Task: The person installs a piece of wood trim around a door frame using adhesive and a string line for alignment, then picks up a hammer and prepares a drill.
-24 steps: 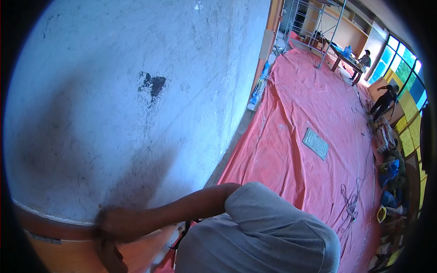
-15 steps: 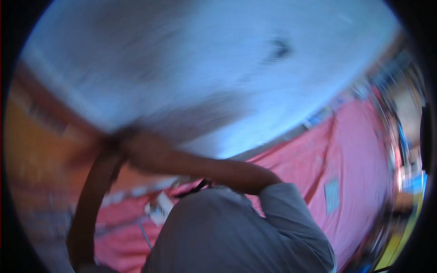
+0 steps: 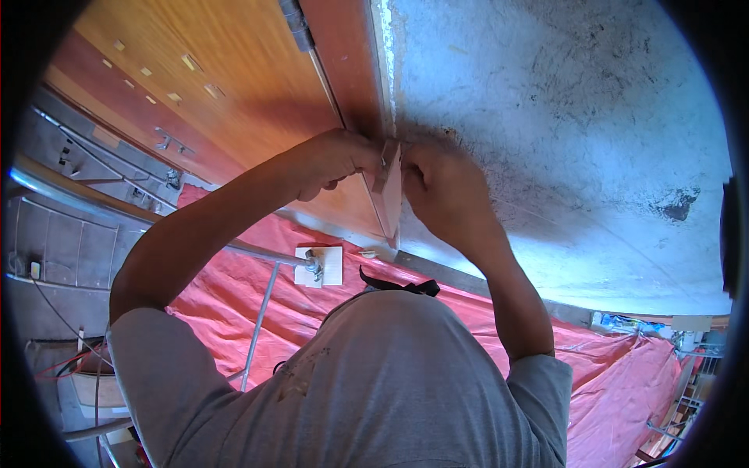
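A brown door frame (image 3: pixel 343 58) meets the bluish plaster wall (image 3: pixel 577 125) right ahead of me. On its edge, between my two hands, is a short brown strip (image 3: pixel 381 168), perhaps folded sandpaper or thin wood; its kind is unclear. My left hand (image 3: pixel 331 162) is closed with curled fingers at the strip's left side and appears to grip it. My right hand (image 3: pixel 451 186) is closed too, knuckles toward the wall, thumb and fingers beside the strip's upper end. What its fingers hold is hidden.
An orange-brown wooden door (image 3: pixel 234 86) with small pale pieces on it stands at the left, near metal scaffold tubes (image 3: pixel 86 191). Pink sheeting (image 3: pixel 226 300) lies below me. A white square pad (image 3: pixel 331 265) sits under a tube end. Clutter fills the lower right.
My view has swung left, bringing the door and frame to the centre. My hands, blurred and close together before, are now apart on either side of the frame edge.
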Motion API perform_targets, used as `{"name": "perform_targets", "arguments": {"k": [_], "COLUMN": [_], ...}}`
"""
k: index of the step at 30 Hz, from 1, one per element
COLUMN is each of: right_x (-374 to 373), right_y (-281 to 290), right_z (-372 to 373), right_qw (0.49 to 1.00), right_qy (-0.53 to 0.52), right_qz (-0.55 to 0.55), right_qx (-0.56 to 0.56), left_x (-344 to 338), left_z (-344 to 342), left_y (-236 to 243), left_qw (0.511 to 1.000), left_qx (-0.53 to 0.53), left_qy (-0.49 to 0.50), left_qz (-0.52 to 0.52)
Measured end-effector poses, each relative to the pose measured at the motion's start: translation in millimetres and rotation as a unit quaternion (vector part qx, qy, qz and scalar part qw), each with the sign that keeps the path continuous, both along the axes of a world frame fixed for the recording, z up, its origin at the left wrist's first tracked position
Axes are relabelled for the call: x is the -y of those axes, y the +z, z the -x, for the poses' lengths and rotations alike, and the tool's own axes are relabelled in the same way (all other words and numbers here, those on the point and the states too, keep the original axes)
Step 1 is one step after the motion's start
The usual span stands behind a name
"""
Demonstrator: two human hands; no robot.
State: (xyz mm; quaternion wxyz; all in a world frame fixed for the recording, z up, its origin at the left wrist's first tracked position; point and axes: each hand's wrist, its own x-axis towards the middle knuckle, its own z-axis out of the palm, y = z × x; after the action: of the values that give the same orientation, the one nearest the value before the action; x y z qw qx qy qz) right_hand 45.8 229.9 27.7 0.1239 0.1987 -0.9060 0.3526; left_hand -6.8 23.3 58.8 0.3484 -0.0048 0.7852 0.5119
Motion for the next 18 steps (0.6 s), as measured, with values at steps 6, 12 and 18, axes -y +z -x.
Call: {"name": "perform_targets", "arguments": {"k": [6, 12, 18], "right_x": [7, -20, -55], "right_y": [-9, -11, -9], "right_z": [-1, -30, -68], "right_qw": [0.999, 0.989, 0.970], "right_qy": [-0.006, -0.047, -0.086], "right_qz": [0.023, -0.090, -0.192], "right_qx": [-0.024, -0.105, -0.126], "left_x": [-4, -11, 9], "left_z": [1, -5, 5], "left_y": [1, -1, -23], "left_qw": [1.000, 0.996, 0.998], "left_qx": [0.006, -0.059, -0.038], "left_qy": [0.004, 0.040, 0.045], "left_qz": [-0.006, 0.057, -0.013]}}
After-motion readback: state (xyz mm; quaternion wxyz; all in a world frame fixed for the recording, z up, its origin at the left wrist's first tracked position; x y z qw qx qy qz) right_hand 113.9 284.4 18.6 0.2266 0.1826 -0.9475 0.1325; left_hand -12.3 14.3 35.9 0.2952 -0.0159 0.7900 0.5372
